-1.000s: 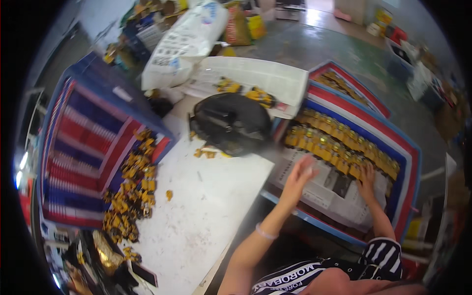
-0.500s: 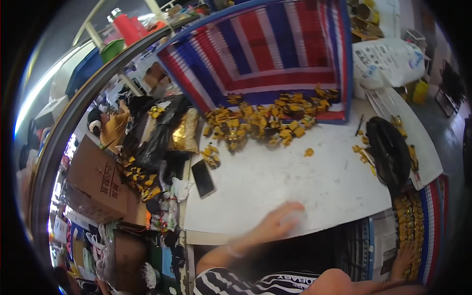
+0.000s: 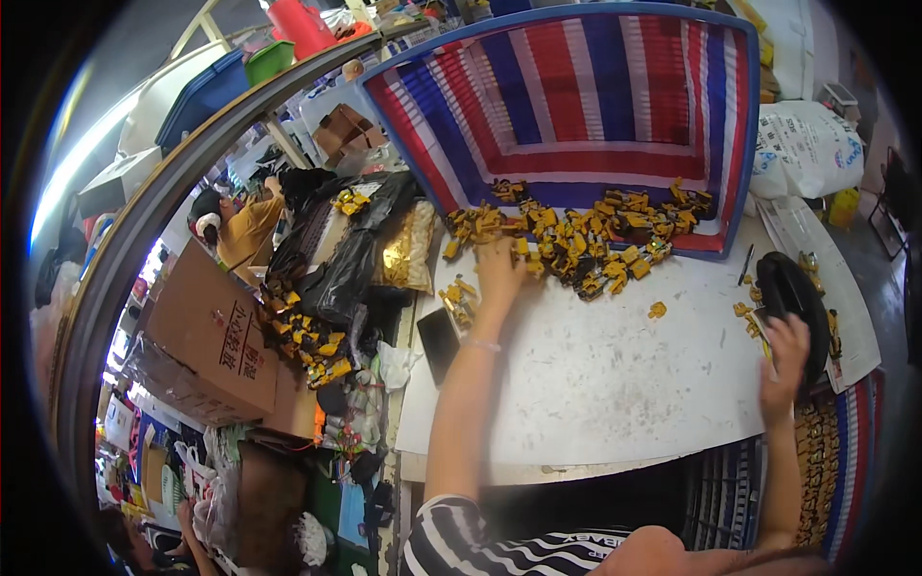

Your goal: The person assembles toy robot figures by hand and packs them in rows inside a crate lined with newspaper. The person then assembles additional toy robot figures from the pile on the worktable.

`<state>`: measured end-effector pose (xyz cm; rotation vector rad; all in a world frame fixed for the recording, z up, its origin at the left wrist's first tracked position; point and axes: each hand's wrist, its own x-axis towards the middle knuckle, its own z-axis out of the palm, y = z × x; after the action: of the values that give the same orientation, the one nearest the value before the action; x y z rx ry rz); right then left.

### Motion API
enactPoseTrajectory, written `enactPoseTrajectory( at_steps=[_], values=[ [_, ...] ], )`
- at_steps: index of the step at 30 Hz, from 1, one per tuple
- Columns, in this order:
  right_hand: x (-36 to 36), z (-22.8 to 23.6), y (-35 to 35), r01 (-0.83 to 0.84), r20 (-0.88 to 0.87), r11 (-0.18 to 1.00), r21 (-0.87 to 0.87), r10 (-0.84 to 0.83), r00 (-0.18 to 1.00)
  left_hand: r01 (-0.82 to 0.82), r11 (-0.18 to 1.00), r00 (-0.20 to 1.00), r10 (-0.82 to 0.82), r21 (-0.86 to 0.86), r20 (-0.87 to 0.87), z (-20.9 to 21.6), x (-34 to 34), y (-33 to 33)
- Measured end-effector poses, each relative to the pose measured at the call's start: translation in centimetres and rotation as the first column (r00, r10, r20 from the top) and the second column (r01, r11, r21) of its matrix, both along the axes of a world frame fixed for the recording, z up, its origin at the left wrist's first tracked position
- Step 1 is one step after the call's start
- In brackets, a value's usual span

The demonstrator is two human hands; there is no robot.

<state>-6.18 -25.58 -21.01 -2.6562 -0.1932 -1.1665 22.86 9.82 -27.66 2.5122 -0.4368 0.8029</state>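
Observation:
A heap of small yellow-and-black plastic pieces (image 3: 600, 240) spills from a tilted striped bin (image 3: 595, 91) onto the white tabletop (image 3: 586, 374). My left hand (image 3: 501, 274) reaches to the heap's left part; its fingertips are lost among the pieces, so whether it grips one is unclear. On the right, my right hand (image 3: 788, 353) is raised with its fingers apart, beside a black pouch (image 3: 793, 312). Nothing shows in that hand. One loose yellow piece (image 3: 657, 309) lies alone on the table.
A dark phone (image 3: 439, 346) lies at the table's left edge, near a few yellow pieces. Left of it are black plastic bags (image 3: 351, 278) and a cardboard box (image 3: 216, 336). A pen (image 3: 746, 264) and a white sack (image 3: 807, 149) are at the right. Another person (image 3: 240, 226) sits beyond.
My left hand has gone from the table's near edge forward to the heap. My right hand has come up from the lower right, by the rows of yellow pieces, to the black pouch.

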Motion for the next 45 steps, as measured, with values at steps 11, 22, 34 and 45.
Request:
enactPoseTrajectory(
  at_steps=[11, 22, 34, 45],
  values=[
    [4.6, -3.4, 14.4, -0.365, -0.214, 0.537, 0.761, 0.738, 0.640, 0.115, 0.197, 0.916, -0.400, -0.974, 0.027, 5.9, -19.2, -0.8],
    [-3.5, -6.4, 10.8, 0.037, -0.043, 0.025, 0.999, 0.749, 0.661, -0.253, 0.078, 0.520, -0.830, -0.964, -0.204, -0.3, -28.8, -7.1],
    [-5.5, -5.0, 12.4, 0.040, -0.106, 0.110, 0.993, 0.696, 0.710, 0.377, 0.889, 0.837, -0.447, -0.260, -0.315, 1.7, -30.4, -9.6],
    [-3.4, -3.8, 11.1, 0.181, 0.086, -0.236, 0.955, 0.801, 0.593, 0.135, 0.575, 0.189, -0.815, -0.807, -0.548, 4.3, -27.8, -7.5]
  ],
)
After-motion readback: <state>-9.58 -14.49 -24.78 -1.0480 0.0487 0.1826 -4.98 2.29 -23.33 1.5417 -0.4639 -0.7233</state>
